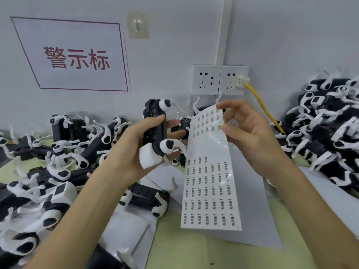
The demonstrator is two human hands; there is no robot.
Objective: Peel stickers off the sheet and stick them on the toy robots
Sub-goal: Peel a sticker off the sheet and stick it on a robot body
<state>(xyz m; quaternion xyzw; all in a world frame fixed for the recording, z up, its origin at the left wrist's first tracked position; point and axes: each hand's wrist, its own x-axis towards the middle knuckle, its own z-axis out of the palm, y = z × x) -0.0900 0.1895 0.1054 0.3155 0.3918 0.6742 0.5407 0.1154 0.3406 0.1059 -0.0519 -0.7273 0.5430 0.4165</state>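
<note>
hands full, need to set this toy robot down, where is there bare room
Bare green table lies nearest you, below the grey paper; that paper right of the sticker sheet is free too. The left robot pile and right robot pile are crowded.

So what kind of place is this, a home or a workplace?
Probably a factory labelling bench, not a home: heaps of identical toy robots lie either side, the right hand holds a sticker sheet of repeated labels, and a printed wall sign hangs behind.

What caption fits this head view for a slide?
Left hand holds a toy robot while right hand pinches the sticker sheet beside heaped robots.
</note>
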